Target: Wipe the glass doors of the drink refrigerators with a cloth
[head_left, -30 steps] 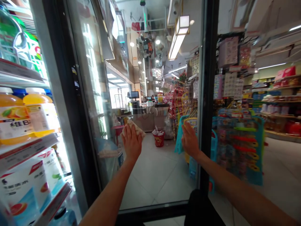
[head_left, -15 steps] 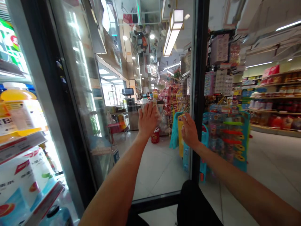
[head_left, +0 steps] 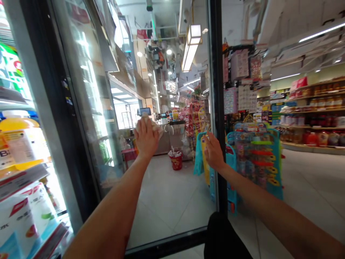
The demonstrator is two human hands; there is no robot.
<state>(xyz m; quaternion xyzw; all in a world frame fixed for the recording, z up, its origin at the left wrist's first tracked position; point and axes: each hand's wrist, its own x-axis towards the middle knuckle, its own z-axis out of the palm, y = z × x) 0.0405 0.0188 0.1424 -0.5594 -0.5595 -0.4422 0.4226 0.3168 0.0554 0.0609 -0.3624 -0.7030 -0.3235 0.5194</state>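
An open glass fridge door (head_left: 172,201) stands in front of me, framed in black. My left hand (head_left: 145,138) presses a crumpled pale cloth (head_left: 155,125) flat against the inside of the pane, at about mid height. My right hand (head_left: 213,153) rests on the glass beside the door's right upright (head_left: 218,118), fingers spread, holding nothing. Both forearms reach forward from the bottom of the view.
Fridge shelves at the left carry orange drink bottles (head_left: 20,144) and white cartons (head_left: 24,216). Through the glass lie a tiled shop floor, a red bin (head_left: 176,160) and a checkout counter. A blue and yellow toy rack (head_left: 256,158) and stocked shelves (head_left: 312,118) stand to the right.
My left hand with the cloth swept right and up across the glass, then back to the left. My right hand stayed by the door's edge. The view shifted slightly.
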